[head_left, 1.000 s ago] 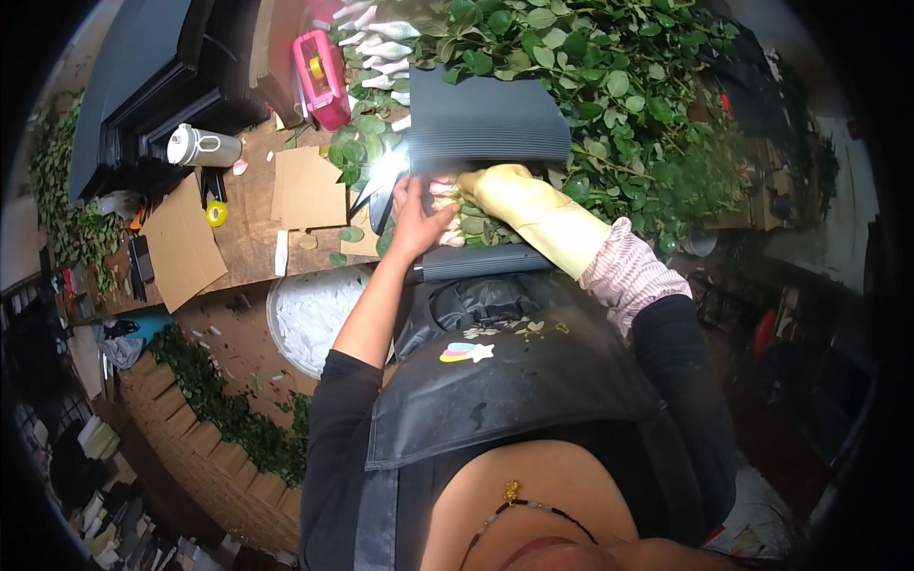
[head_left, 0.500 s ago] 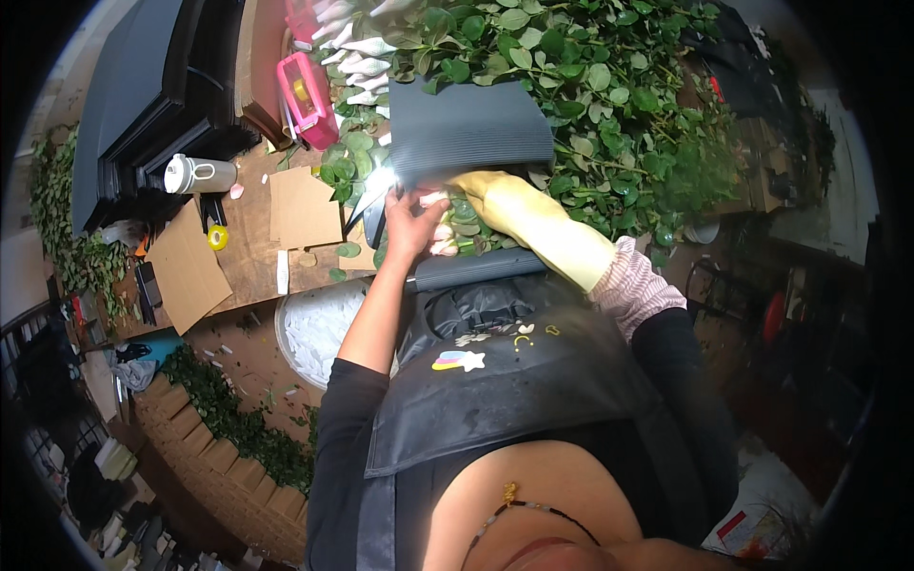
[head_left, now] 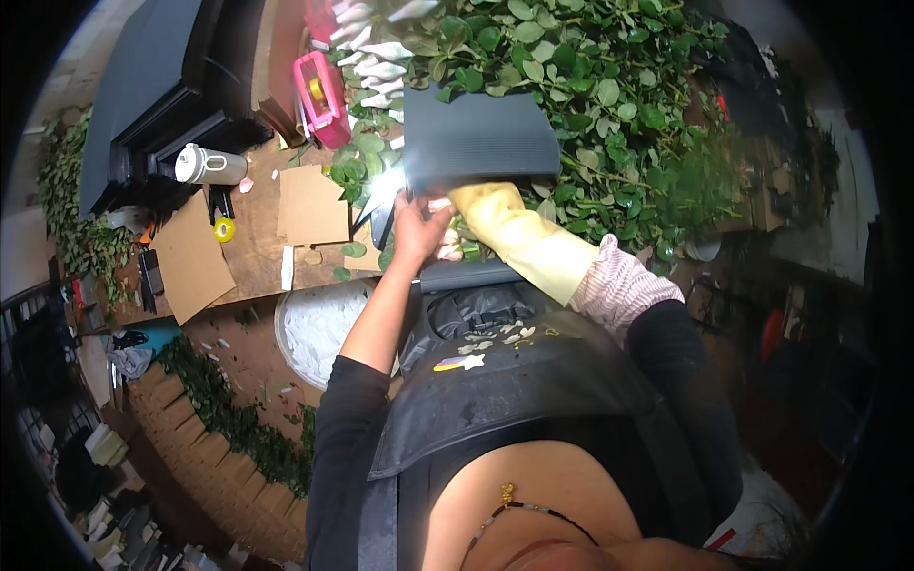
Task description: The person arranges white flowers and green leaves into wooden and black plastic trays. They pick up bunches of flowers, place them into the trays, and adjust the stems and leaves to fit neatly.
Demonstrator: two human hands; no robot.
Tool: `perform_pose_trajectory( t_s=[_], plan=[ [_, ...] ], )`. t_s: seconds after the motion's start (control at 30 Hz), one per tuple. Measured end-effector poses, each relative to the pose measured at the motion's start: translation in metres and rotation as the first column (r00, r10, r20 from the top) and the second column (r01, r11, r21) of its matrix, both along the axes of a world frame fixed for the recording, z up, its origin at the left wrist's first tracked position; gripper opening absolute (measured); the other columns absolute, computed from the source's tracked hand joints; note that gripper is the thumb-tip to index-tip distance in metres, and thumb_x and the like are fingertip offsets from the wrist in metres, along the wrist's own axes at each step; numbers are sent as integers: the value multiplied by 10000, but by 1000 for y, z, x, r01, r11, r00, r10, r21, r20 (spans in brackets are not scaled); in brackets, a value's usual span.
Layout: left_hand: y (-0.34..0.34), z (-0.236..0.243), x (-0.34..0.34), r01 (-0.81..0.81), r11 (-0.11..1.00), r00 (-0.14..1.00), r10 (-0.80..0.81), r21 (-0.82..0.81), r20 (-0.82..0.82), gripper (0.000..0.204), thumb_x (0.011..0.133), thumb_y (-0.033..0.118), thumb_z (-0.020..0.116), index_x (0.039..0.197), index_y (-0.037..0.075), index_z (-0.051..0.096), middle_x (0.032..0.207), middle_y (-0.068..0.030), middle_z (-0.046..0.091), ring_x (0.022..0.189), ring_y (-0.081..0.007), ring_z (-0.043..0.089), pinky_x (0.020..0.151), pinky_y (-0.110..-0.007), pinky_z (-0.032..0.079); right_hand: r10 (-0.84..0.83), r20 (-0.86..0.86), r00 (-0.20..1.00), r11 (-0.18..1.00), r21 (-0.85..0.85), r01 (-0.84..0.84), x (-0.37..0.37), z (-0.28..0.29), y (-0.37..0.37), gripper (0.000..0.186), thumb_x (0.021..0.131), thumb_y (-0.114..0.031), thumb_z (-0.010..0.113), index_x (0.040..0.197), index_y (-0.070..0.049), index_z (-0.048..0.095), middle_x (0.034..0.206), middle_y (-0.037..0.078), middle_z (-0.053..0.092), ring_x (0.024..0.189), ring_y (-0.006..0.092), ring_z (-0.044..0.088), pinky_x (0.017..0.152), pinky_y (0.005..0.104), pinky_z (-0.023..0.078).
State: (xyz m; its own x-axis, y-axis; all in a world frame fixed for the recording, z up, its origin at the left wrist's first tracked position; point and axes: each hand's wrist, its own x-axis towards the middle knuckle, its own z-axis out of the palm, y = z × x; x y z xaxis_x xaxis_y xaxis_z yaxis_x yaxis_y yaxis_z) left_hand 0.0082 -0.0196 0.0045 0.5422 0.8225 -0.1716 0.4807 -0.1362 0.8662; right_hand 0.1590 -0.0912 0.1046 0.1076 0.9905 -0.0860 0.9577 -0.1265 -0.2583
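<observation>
A dark grey ribbed sheet [head_left: 481, 138] is folded over at the front of the table, and its rolled near edge [head_left: 466, 276] lies against my apron. Between the two parts show pale pink flower heads [head_left: 449, 249] with green leaves. My bare left hand [head_left: 422, 231] is at the left side of the fold, fingers bent and closed by the flowers and the sheet's edge. What they pinch is hidden by glare. My right hand [head_left: 487, 205], in a yellow glove, reaches in from the right beneath the sheet's upper flap, which covers its fingertips.
Leafy stems [head_left: 609, 124] heap up behind and to the right, beside white-wrapped buds [head_left: 381, 71]. A pink tape dispenser [head_left: 324, 100], white tumbler [head_left: 209, 166], yellow tape roll [head_left: 224, 229] and cardboard pieces [head_left: 314, 206] are at left. A bin of white scraps [head_left: 319, 333] stands below the table edge.
The view has shifted a little, moving the table things rightward. My gloved right hand has drawn slightly left, its wrist more bent. The left hand stays by the flowers.
</observation>
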Motion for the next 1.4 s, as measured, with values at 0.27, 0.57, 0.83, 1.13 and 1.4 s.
perform_pose_trajectory(
  t_s=[0.27, 0.57, 0.83, 1.13, 1.4],
  plan=[
    [1, -28, -5, -48, 994, 995, 56, -96, 80, 459, 803, 338, 837, 1157, 70, 723, 1315, -207, 529, 1234, -333, 547, 1034, -410, 470, -256, -632, 732, 888, 146, 436, 68, 98, -43, 329, 1034, -245, 524, 1330, -150, 634, 1172, 83, 723, 1085, 234, 690, 977, 367, 529],
    [9, -27, -6, 53, 992, 999, -52, 117, -13, 401, 826, 288, 836, 1073, 5, 693, 1287, -197, 599, 1254, -260, 523, 1046, -365, 451, 31, -776, 630, 873, 328, 361, 153, 79, -51, 250, 935, 13, 542, 1099, -30, 726, 1287, 139, 690, 1189, 252, 653, 1052, 360, 491],
    [24, -65, -26, 95, 973, 961, -34, -212, 274, 513, 931, 244, 701, 1380, 35, 569, 1328, -204, 577, 1276, -292, 521, 1115, -418, 391, -308, -536, 786, 910, -407, 79, 78, 89, -51, 485, 933, -238, 716, 1383, -113, 584, 1174, 114, 711, 1054, 252, 698, 893, 359, 561],
    [30, 91, -1, 765, 515, 643, -641, 386, -419, 499, 947, 369, 663, 1310, 33, 604, 1242, -187, 651, 1171, -344, 617, 992, -448, 484, 235, 45, 971, 809, -563, -169, 36, -5, -37, 735, 928, -352, 682, 1536, -77, 373, 1116, 158, 724, 1068, 319, 691, 890, 471, 536],
    [13, 36, 5, 773, 373, 618, -625, 513, -477, 899, 918, 628, 544, 1612, 127, 269, 1636, -199, 297, 1498, -346, 307, 1235, -494, 209, 171, -361, 917, 776, -525, -351, 47, 102, -30, 582, 937, -492, 643, 1382, -119, 604, 1213, 156, 698, 1134, 314, 667, 972, 410, 523]
  ],
)
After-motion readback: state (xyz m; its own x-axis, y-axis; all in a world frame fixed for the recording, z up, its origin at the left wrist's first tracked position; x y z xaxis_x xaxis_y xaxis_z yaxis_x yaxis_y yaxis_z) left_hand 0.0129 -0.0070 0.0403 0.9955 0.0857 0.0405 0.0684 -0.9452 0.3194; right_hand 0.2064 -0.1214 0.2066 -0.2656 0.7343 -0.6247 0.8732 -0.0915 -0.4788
